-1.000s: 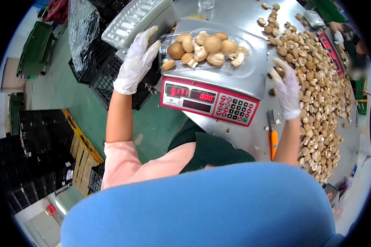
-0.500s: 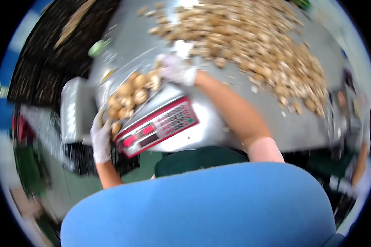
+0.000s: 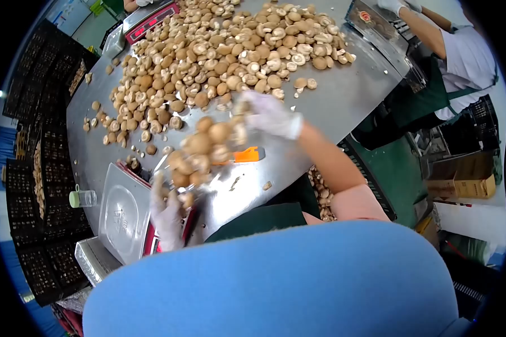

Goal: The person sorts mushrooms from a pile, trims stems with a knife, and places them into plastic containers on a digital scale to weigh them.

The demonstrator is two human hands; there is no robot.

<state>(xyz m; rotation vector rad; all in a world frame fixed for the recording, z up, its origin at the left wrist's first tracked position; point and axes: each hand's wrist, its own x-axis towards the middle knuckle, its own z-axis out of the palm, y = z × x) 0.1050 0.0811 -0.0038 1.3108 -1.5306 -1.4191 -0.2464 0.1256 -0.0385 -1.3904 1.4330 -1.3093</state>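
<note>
A clear plastic tray of mushrooms (image 3: 199, 149) is held between my two gloved hands above the steel table; its edges are blurred by motion. My left hand (image 3: 167, 219) grips its lower left end, with the fingers curled beside the nearest caps. At the upper right end, my right hand (image 3: 271, 114) is closed round the other side, by the last mushrooms. Just beyond lies a large heap of loose brown mushrooms (image 3: 219, 50). A scale with a metal pan (image 3: 123, 213) stands left of my left hand.
An orange and grey tool (image 3: 247, 155) lies behind the held mushrooms. A bottle with a green lid (image 3: 83, 198) is at the left edge, near stacked black crates (image 3: 45, 224). A co-worker (image 3: 461, 62) stands at the right by another scale; a red-framed scale (image 3: 152, 22) sits at the far left.
The mushrooms have come off the scale and moved right with both hands. My view has swung, so the scale now lies left and the heap shows farther left.
</note>
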